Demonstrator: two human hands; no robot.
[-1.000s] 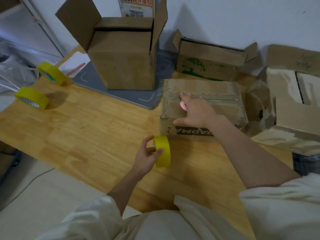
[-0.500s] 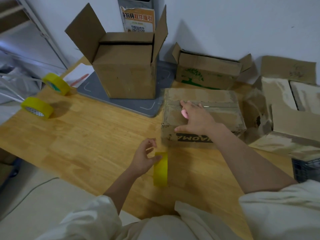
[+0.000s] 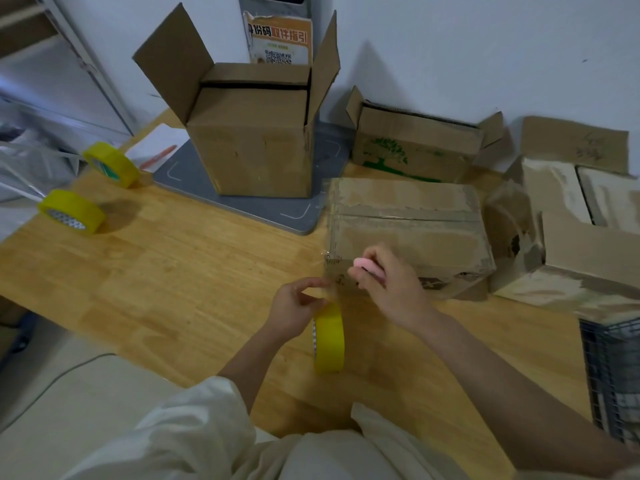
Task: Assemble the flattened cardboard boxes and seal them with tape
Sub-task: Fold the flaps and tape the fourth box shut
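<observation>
The small pink object (image 3: pixel 367 268) gripped in the right hand (image 3: pixel 391 289) is mostly covered by curled fingers; its kind cannot be told. The stretch of clear tape (image 3: pixel 333 289) between the left hand (image 3: pixel 294 311) and the closed brown cardboard box (image 3: pixel 408 233) is blurred (its end is indistinct). The dark wire basket (image 3: pixel 611 372) and the torn pale cardboard carton (image 3: pixel 588 233) are cut off at the right edge.

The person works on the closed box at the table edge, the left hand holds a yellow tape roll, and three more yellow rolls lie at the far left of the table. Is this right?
Not quite. The head view shows two spare yellow rolls at the far left of the table, not three. The rest holds: the left hand holds a yellow tape roll beside the closed box.
</observation>
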